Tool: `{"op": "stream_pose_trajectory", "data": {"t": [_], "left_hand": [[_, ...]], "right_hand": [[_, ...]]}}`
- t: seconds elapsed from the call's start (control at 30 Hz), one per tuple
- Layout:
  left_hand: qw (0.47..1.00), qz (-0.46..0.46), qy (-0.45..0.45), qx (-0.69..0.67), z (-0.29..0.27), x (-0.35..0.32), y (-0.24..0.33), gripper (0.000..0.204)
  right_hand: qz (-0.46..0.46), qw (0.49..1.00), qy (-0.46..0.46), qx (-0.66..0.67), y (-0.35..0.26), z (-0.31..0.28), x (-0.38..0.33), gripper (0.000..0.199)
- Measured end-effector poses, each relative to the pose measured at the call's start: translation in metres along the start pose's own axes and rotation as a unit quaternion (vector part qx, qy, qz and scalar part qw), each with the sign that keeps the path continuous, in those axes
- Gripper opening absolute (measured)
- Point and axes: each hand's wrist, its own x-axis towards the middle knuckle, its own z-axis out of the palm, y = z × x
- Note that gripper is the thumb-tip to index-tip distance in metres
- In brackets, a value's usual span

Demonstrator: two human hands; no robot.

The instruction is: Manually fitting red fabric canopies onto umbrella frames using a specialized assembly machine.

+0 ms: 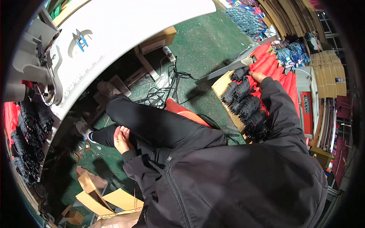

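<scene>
My left hand [122, 140] is beside my knee, its fingers loosely bent and slightly apart, with nothing visible in them. Off to the right, my right hand [259, 77] reaches onto a row of red rolled cloth bundles [268, 62]. Its fingers close around one bundle near its black end; the sleeve hides part of the grip. Black, ruffled bundle ends [247, 106] stick out toward me over a cardboard sheet [224, 85]. Similar black bundles [28, 140] and red cloth [11, 121] hang or lie at the far left, under a sewing machine [47, 85].
A white worktable [125, 22] curves across the upper left, with blue-handled snips [80, 41] on it. Black cables [173, 81] tangle on the green floor. An opened cardboard box [102, 197] stands at lower left. Blue bundles [247, 22] and stacked cardboard [329, 74] fill the right side.
</scene>
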Motion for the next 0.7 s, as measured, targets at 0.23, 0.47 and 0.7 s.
{"op": "stream_pose_trajectory", "data": {"t": [0.23, 0.47, 0.7], "left_hand": [[0.999, 0.005, -0.003, -0.038, 0.011, -0.005, 0.007, 0.035], [0.995, 0.015, 0.014, -0.094, 0.027, -0.009, 0.003, 0.031], [0.993, -0.019, 0.032, -0.114, 0.037, -0.005, 0.023, 0.025]], "right_hand": [[-0.142, 0.943, -0.009, 0.299, 0.037, 0.023, 0.056, 0.064], [-0.132, 0.854, -0.251, 0.436, 0.074, 0.017, 0.062, 0.066], [-0.094, 0.905, 0.027, 0.414, 0.064, 0.011, 0.085, 0.099]]}}
